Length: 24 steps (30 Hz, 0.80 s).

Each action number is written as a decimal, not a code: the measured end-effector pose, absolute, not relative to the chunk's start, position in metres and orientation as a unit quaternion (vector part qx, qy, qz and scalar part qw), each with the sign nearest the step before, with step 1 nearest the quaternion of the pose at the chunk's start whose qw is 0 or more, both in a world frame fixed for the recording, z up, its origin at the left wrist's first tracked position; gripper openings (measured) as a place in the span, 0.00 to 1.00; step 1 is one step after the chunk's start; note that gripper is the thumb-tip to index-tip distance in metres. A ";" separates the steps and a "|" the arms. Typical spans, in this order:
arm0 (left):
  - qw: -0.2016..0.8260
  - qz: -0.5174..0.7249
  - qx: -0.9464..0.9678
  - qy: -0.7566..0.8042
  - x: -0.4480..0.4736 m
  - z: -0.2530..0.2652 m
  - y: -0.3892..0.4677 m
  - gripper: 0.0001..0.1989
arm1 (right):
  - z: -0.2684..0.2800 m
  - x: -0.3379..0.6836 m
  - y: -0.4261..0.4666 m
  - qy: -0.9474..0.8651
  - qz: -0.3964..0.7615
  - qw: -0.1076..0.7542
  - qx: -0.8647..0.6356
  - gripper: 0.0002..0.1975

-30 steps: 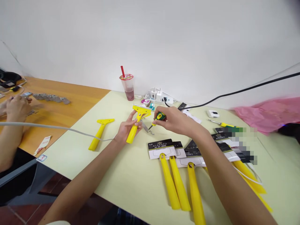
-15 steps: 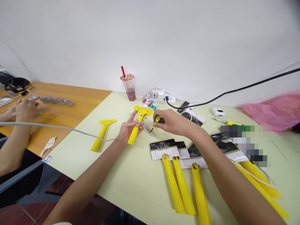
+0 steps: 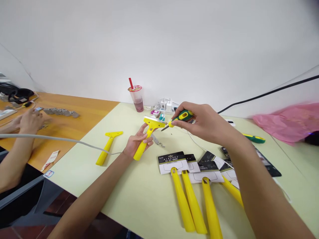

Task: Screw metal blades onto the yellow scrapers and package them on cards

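Yellow plastic makes up the scraper [image 3: 149, 133], its handle enclosed by the left hand [image 3: 136, 144], whose fingers wrap in close with the thumb over the top. Its long axis runs from near the person's body outward and slightly right, with the wide head crosswise at the far end.

Right of the scraper, the right hand [image 3: 203, 121] has its fingers curled firmly round the handle of a screwdriver [image 3: 183, 116]. The screwdriver slants down and leftward, so its tip comes just beside the right end of the scraper's head; whether they touch cannot be told. The right hand is the nearer one to that end.

Just right of the scraper's handle are a metal strip [image 3: 156, 139] and small metal pieces [image 3: 161, 145]. Another scraper [image 3: 108, 149] lies to the left, roughly parallel. Packaged scrapers [image 3: 183, 199] lie right of it and nearer the body, some under the right forearm. Beyond it are a cup [image 3: 137, 99] and the wall [image 3: 159, 46]; toward the body, the table [image 3: 129, 189] spreads to its near edge.
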<state>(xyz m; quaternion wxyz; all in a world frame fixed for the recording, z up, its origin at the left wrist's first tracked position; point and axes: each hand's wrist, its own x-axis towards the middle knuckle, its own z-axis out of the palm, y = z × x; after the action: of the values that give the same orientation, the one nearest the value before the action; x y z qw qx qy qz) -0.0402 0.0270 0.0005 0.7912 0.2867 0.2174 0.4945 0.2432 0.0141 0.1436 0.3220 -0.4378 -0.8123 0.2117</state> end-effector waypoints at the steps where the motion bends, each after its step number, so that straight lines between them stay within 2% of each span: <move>1: 0.791 0.492 0.290 0.219 -0.040 0.001 0.027 0.35 | 0.143 0.242 0.014 -0.814 0.212 0.321 -0.435 0.10; 6: 0.784 0.495 0.293 0.234 -0.040 0.002 0.028 0.36 | 0.133 0.233 0.017 -0.832 0.222 0.299 -0.411 0.08; 10: 0.770 0.520 0.278 0.242 -0.041 0.000 0.031 0.34 | 0.115 0.221 0.025 -0.855 0.218 0.251 -0.397 0.07; 15: 0.766 0.530 0.269 0.246 -0.041 -0.001 0.032 0.35 | 0.094 0.208 0.036 -0.860 0.215 0.192 -0.421 0.06; 24: 0.766 0.524 0.275 0.253 -0.039 0.003 0.030 0.38 | 0.082 0.203 0.043 -0.864 0.208 0.176 -0.424 0.07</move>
<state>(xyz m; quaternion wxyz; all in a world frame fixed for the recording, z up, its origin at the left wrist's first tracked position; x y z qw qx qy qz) -0.0393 0.0303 0.0027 0.7659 0.2746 0.2527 0.5235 0.2032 0.0425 0.0816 0.1755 -0.4239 -0.8637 0.2084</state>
